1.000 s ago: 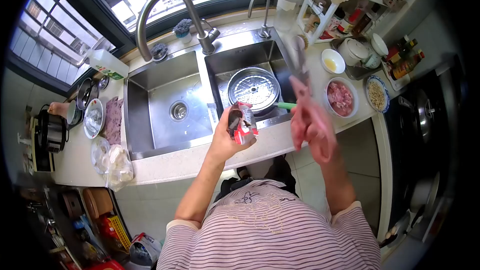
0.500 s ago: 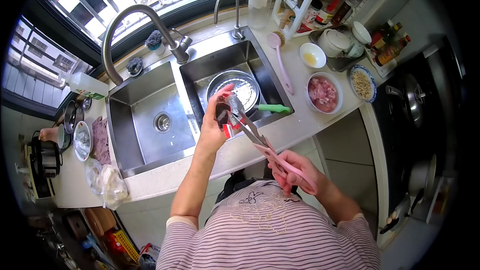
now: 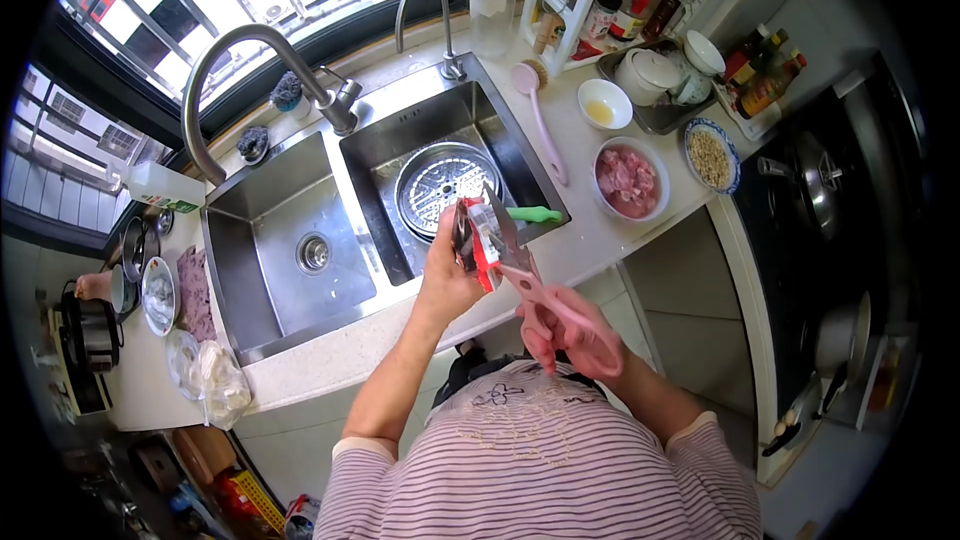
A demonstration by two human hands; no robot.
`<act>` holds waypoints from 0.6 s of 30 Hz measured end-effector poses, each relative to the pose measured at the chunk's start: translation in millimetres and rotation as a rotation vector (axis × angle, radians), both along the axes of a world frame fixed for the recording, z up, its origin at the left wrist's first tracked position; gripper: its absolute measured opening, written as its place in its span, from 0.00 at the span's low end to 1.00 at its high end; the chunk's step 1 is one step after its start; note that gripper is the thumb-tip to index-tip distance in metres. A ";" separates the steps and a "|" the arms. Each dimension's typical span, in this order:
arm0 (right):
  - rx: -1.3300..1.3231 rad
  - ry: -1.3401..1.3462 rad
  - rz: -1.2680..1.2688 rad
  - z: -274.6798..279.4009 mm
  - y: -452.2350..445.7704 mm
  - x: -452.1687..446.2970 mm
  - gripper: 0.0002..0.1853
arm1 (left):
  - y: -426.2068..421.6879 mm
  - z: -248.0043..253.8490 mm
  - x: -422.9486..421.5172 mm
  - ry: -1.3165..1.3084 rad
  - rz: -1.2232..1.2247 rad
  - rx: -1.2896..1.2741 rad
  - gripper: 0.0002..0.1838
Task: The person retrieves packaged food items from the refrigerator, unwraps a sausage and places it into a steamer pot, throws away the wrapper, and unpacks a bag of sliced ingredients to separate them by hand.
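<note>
We're right over the near edge of the sink, and the left hand (image 3: pixel 446 280) has its fingers and thumb clamped around a small red, white and dark packet (image 3: pixel 485 243). We find that packet up in the air, in front of the right basin (image 3: pixel 375 170) and clear of the counter (image 3: pixel 330 355). In from the right come the pink-handled scissors (image 3: pixel 535 292), blades angled away from us, up against the packet's right side; whether they bite into it, we can't tell. The right hand (image 3: pixel 572 332) has its fingers closed on the handles, though we can't make out just how each finger sits in the loops.

Beyond the packet, we spot a round perforated metal tray (image 3: pixel 446 180) down in the right basin, with a green handle (image 3: pixel 533 214) poking out to the right, near the scissors. Over on the right-hand counter we've got a pink brush (image 3: pixel 545 135) beside the sink, a bowl (image 3: pixel 661 205) of raw pink meat (image 3: pixel 626 178), a smaller white bowl (image 3: pixel 622 105) of yellowish liquid just beyond, and a blue-rimmed dish (image 3: pixel 733 177) of pale bits farther right. Far left, we see a plastic bag (image 3: pixel 224 380) slumped near the counter's edge.
</note>
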State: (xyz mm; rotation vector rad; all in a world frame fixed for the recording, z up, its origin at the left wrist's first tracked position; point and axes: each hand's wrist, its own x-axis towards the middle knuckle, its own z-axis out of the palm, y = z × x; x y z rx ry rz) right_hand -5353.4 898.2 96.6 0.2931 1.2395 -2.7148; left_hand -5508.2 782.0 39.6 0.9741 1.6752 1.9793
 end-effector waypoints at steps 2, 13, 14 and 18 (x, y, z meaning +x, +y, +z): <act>-0.042 0.022 -0.020 3.5 0.5 -3.9 0.28 | 1.7 -22.1 5.0 -0.124 0.026 -0.077 0.41; 0.488 0.236 -0.624 38.9 86.5 -17.8 0.29 | 29.3 -24.9 27.2 -0.388 -0.183 -0.222 0.42; 0.527 0.191 -0.621 36.2 104.3 -13.1 0.27 | 32.0 -24.1 18.4 -0.324 -0.176 -0.198 0.42; 0.631 -0.064 -0.736 32.2 168.4 -13.6 0.27 | 54.4 -36.3 -4.2 -0.302 -0.171 -0.153 0.39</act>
